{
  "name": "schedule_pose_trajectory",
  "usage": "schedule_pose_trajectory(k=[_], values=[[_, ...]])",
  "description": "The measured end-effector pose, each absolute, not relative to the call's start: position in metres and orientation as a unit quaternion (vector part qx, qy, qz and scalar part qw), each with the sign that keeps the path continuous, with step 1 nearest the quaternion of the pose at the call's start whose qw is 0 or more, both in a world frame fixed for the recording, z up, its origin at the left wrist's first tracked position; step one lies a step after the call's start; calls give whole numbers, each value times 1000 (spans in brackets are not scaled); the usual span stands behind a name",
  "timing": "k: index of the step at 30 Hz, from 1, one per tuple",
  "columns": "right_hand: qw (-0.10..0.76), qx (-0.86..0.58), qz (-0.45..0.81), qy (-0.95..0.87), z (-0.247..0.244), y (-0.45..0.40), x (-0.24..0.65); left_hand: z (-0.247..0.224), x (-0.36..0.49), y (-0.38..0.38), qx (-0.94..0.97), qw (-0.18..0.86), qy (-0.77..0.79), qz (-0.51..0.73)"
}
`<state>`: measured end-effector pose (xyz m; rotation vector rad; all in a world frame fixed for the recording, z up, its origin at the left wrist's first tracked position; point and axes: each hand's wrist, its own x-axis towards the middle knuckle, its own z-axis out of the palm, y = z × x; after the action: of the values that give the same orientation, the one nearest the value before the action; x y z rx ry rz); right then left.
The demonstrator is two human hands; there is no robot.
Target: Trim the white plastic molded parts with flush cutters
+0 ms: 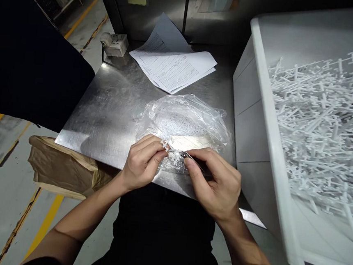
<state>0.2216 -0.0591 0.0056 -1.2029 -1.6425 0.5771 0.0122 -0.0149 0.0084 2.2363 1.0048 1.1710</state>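
And here's the white plastic piece (165,145), pinched in the left hand's (141,161) fingertips over the clear bag (193,113), its thin stem running crosswise toward the right hand (218,181), curled around a small metal tool (190,156) with its tip right by the stem.

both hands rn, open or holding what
Left hand: closed, holding a white branched piece.
Right hand: closed, holding a small tool.
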Motion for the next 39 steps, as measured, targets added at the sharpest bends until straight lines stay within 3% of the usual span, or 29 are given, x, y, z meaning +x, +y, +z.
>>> schedule_pose_trajectory(k=[39], values=[[480, -485, 239, -691, 3, -60, 224, 8, 11, -13, 830, 205, 321, 408]])
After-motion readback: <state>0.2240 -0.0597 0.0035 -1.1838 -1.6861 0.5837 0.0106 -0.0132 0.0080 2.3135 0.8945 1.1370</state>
